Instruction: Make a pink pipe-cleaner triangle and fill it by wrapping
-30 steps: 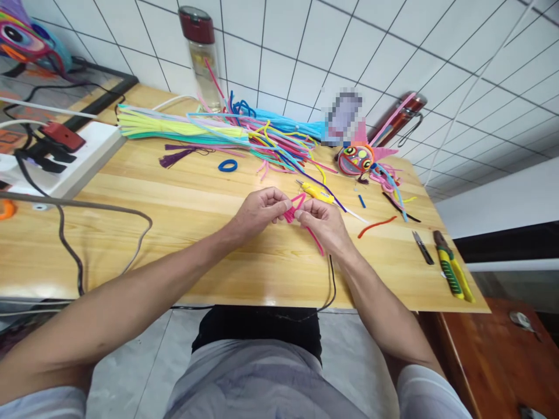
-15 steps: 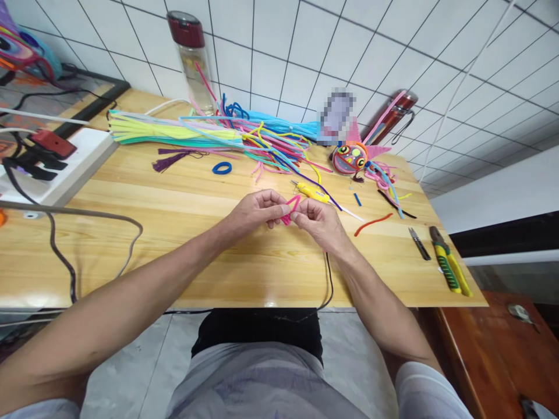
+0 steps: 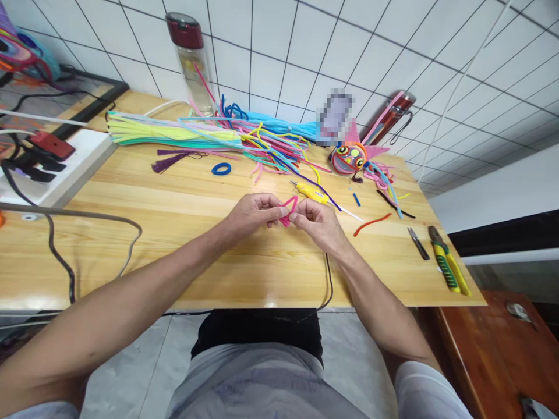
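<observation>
Both hands meet over the middle of the wooden table. My left hand and my right hand each pinch a bent pink pipe cleaner, which forms a small pointed loop between the fingertips. Just beyond my right hand lies a yellow glue gun. A large heap of coloured pipe cleaners stretches along the back of the table.
A pipe-cleaner fish figure sits at the back right, with a red pipe cleaner, small snips and yellow-green pliers to the right. A blue ring, a bottle, a power strip and cables are on the left.
The long pink tail that hung below my right hand is no longer seen; the pipe cleaner is now a tighter loop between my fingertips. The view shifted slightly.
</observation>
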{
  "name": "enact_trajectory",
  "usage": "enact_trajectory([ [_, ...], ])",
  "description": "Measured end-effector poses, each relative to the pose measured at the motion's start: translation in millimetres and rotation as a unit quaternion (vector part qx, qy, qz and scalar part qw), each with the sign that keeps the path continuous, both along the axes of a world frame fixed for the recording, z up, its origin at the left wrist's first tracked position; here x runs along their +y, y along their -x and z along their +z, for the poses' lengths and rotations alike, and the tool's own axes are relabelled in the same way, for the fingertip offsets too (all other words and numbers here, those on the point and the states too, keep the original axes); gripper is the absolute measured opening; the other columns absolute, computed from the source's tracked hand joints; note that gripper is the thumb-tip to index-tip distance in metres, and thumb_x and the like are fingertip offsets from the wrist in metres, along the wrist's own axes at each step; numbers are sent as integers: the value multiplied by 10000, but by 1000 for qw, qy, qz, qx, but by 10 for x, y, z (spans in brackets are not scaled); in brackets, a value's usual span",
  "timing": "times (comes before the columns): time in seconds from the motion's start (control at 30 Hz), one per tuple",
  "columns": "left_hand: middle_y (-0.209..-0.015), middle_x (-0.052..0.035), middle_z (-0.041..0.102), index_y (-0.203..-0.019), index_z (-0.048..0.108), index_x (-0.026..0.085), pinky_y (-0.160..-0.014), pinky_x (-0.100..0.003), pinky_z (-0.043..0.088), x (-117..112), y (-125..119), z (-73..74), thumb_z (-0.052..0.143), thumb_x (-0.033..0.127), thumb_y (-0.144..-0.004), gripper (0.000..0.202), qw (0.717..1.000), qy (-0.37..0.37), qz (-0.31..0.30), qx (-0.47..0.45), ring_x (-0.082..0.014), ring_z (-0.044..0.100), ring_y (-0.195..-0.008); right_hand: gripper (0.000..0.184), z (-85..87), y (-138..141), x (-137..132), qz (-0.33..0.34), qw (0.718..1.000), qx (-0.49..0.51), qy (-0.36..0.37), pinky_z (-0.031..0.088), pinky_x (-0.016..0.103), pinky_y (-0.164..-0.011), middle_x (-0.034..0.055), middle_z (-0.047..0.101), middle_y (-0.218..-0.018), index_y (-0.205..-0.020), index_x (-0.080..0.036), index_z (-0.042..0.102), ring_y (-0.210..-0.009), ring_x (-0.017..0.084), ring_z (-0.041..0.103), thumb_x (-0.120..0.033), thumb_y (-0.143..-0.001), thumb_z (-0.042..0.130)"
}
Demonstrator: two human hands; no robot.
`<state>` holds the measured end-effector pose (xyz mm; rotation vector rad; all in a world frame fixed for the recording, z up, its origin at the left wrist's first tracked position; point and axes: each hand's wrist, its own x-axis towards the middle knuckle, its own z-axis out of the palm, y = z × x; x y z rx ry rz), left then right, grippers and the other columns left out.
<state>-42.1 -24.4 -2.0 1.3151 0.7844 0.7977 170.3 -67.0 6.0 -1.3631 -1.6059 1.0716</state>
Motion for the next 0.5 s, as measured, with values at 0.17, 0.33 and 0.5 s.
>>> enact_trajectory([
  [0.17,-761,-50,756,-815,769,145,-625,-244,469,0,4,6,899,530,-779,408,1000,-1,12,-4,-105,564,-632,264,26,15,2,-9,1000,10,16,359,301,-634,-35,594,-708,-806,-226,663,-660,135,478,-467,-820,769],
  [0.33,-751,-47,736,-848,768,147,-610,-245,470,10,-13,-41,905,541,-776,423,999,36,5,-18,-117,599,-638,232,41,24,11,-26,999,36,18,375,297,-627,-46,582,-678,-756,-235,619,-626,126,469,-424,-780,752],
  [0.5,-716,-30,707,-838,758,154,-624,-250,485,15,-17,-50,898,525,-770,403,999,37,27,-29,-121,599,-636,206,57,25,17,-34,998,45,16,392,295,-624,-47,590,-661,-732,-239,619,-612,123,481,-399,-757,746],
])
